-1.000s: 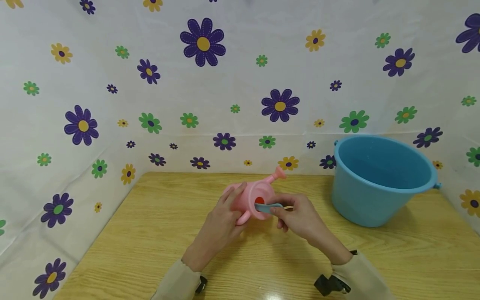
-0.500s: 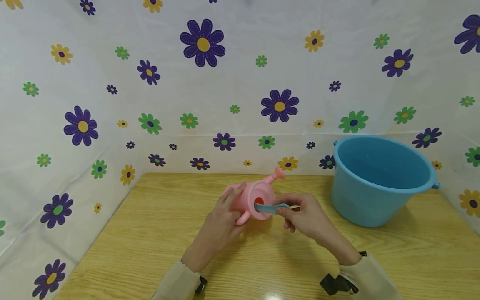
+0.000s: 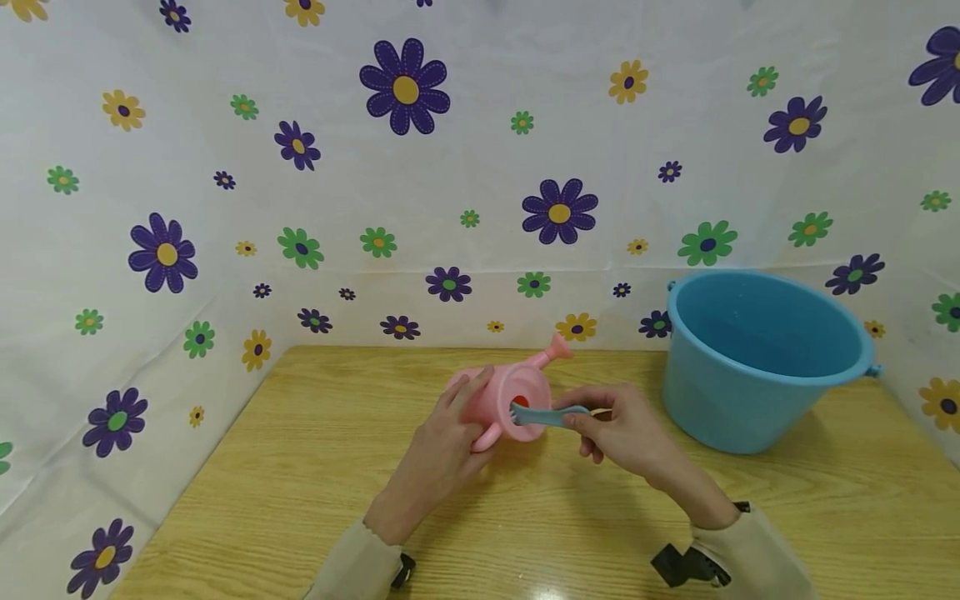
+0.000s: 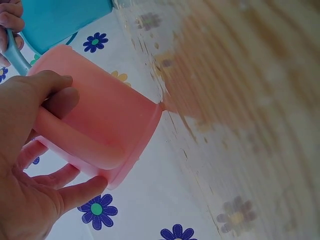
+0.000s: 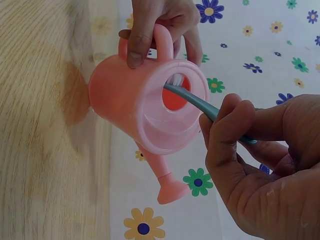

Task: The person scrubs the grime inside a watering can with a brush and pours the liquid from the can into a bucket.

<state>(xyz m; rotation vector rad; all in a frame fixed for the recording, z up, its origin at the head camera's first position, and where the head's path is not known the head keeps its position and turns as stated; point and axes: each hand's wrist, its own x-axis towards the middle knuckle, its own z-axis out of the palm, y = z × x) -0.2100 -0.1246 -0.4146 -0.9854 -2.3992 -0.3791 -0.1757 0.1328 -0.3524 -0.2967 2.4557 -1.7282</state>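
Note:
A pink toy watering can (image 3: 486, 404) is tipped on its side low over the table, its round opening turned toward the right hand. My left hand (image 3: 438, 437) grips it by the handle (image 4: 80, 137), fingers spread along the body. The sprinkler spout (image 5: 171, 187) points away toward the back. Between thumb and fingers, my right hand (image 3: 626, 433) pinches a blue-grey toothbrush (image 3: 551, 416). White bristles (image 5: 176, 79) show just within the opening, against an orange-red inside. Whether the can touches the table, I cannot tell.
A large blue bucket (image 3: 750, 408) stands on the right of the wooden table (image 3: 300, 467). White cloth (image 3: 465, 167) printed with flowers hangs behind and at both sides. Each wrist carries a black strap below a pale sleeve.
My right hand has drawn back to the right, pulling more of the toothbrush out of the opening, so its bristled head now shows. The left hand and watering can stay nearly still.

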